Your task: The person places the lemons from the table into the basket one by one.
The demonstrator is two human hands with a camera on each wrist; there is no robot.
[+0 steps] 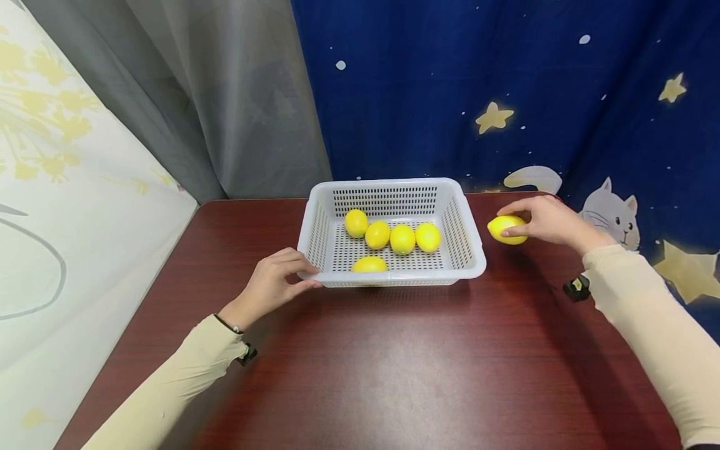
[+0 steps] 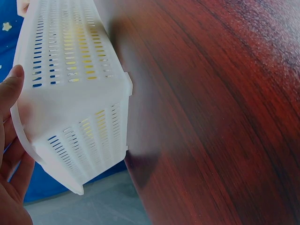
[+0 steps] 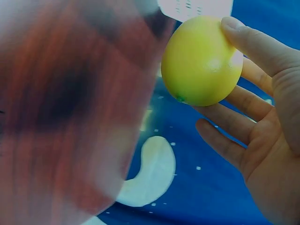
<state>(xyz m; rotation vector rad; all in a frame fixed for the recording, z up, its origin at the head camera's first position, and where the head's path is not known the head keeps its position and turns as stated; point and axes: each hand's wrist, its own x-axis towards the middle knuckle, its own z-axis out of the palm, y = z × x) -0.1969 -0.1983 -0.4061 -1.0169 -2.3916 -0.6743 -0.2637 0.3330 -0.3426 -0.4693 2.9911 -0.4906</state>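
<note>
A white perforated plastic basket (image 1: 388,275) stands at the far side of the table, with several yellow lemons (image 1: 402,239) inside. My left hand (image 1: 275,276) grips the basket's near left corner, thumb on the front and fingers over the rim. In the left wrist view, the thumb (image 2: 14,86) and fingers bend around the basket rim (image 2: 21,126). To the right of the basket, my right hand (image 1: 548,219) pinches one lemon (image 1: 506,230) between thumb and fingers. The right wrist view shows this lemon (image 3: 201,61) held above the table, its green stem end facing down.
The dark red wooden table (image 1: 371,369) stretches toward me. Behind it hang a grey curtain (image 1: 253,112) and a blue curtain (image 1: 416,94) with stars and a cat. A white patterned cloth (image 1: 67,206) hangs along the left side.
</note>
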